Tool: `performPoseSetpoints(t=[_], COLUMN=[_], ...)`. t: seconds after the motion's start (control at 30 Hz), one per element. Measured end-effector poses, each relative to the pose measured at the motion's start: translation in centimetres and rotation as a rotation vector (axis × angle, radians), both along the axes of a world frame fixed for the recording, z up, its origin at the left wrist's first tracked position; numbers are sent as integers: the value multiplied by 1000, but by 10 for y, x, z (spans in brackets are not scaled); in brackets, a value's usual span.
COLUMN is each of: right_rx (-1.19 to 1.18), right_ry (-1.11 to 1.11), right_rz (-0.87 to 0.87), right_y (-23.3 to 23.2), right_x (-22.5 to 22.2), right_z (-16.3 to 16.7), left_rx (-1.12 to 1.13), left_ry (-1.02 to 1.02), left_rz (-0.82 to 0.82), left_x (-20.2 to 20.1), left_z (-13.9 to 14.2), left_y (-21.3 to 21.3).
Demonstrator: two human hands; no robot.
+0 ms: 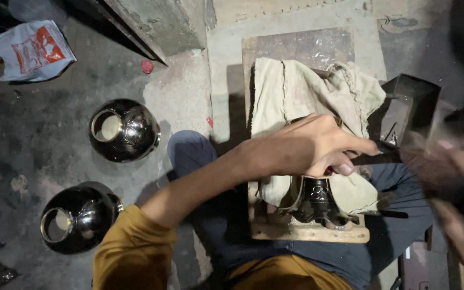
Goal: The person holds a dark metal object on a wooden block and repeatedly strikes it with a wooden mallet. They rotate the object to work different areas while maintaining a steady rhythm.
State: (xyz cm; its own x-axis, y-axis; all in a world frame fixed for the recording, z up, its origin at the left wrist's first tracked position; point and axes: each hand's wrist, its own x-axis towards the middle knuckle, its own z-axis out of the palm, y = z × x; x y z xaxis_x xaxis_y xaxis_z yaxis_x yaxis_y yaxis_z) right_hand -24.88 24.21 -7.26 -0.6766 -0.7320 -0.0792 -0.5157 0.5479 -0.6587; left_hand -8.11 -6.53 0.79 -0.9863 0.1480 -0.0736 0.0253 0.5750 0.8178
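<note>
The left arm, sleeved in mustard yellow to the elbow, reaches from the lower left of the frame up toward the centre, forearm bare. The left hand [310,145] sits knuckles up, fingers curled tightly closed just right of centre. The right hand [457,198] — blurred, at the right edge — shows loosely spread fingers; its grip cannot be made out.

Two black pots [124,130], plastic bag [29,50]
</note>
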Motion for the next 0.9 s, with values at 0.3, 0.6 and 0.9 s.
performPoseSetpoints(t=[0.3, 0.6, 0.9], right_rx=[-124, 137, 88], right_ry=[58, -374, -139], right_rz=[4, -240, -124], right_y=[-22, 13, -36], right_x=[39, -44, -43], right_z=[37, -64, -18], left_rx=[179, 164, 66], left_ry=[24, 42, -78], left_rz=[-76, 1, 21], left_x=[-2, -9, -6], left_z=[-18, -16, -20], left_y=[-19, -25, -22])
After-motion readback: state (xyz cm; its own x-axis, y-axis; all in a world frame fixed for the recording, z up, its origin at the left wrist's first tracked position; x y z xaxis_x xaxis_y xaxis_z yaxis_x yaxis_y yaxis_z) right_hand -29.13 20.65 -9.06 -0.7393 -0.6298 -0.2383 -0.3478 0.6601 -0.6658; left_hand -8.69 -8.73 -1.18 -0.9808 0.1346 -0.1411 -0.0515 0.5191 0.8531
